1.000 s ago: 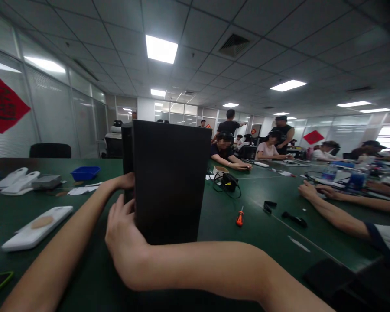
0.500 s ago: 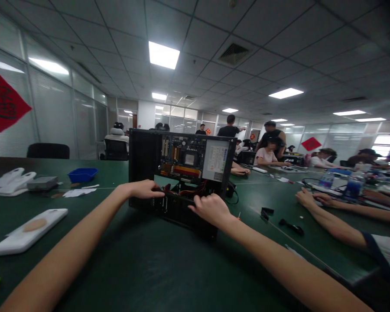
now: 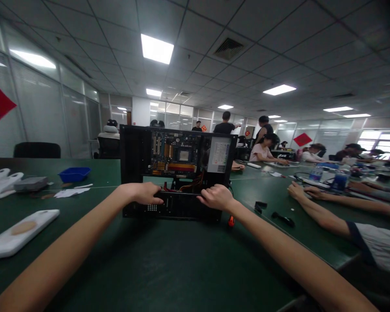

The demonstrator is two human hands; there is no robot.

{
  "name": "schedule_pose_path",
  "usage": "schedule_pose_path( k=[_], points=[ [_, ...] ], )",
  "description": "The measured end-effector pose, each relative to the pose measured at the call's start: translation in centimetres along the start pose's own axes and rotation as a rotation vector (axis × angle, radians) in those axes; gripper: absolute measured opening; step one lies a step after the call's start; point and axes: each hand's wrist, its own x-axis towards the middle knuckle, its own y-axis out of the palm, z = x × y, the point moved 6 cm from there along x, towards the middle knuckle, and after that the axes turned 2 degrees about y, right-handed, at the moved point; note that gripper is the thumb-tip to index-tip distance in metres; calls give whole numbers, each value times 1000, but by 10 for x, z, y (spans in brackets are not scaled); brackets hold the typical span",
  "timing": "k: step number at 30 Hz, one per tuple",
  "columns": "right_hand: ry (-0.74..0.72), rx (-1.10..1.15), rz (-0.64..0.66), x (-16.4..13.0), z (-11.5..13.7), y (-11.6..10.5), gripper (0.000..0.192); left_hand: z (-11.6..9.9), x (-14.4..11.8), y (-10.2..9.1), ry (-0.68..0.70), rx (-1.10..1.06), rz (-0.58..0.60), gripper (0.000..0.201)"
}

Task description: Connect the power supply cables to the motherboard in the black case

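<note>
An open black computer case (image 3: pixel 133 151) lies on its side on the green table (image 3: pixel 169 260), its open side facing me. Inside I see a motherboard (image 3: pixel 173 157), a grey power supply (image 3: pixel 219 155) at the right and red and orange cables. My left hand (image 3: pixel 146 193) grips the case's near lower edge at the left. My right hand (image 3: pixel 217 197) grips the same edge at the right. Both arms are stretched forward.
An orange screwdriver (image 3: pixel 230 221) lies by the case's right corner, with small black parts (image 3: pixel 282 218) beyond. A white panel (image 3: pixel 17 232), a blue tray (image 3: pixel 74 174) and papers are at the left. Another person's forearms (image 3: pixel 321 210) rest at the right. Several people sit and stand behind.
The case was held close with its closed black panel facing me. It has been turned and set down farther away with the open side towards me, then squared up. Both hands moved to its lower edge.
</note>
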Motion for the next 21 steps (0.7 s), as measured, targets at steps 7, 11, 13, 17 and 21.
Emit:
schedule_pose_path(
  k=[7, 11, 13, 17, 21],
  points=[
    [-53, 40, -68, -9, -19, 7, 47, -31, -20, -2, -4, 86, 47, 63],
    [-35, 101, -52, -10, -26, 10, 47, -46, -20, -3, 30, 114, 4, 56],
    [-19, 101, -42, -12, -26, 12, 47, -47, -20, -6, 6, 134, -5, 52],
    [69, 144, 7, -8, -21, 7, 48, -28, -17, -22, -131, 178, -12, 39],
    [175, 411, -19, 21, -9, -19, 40, -8, 1, -45, -113, 141, -104, 55]
  ],
)
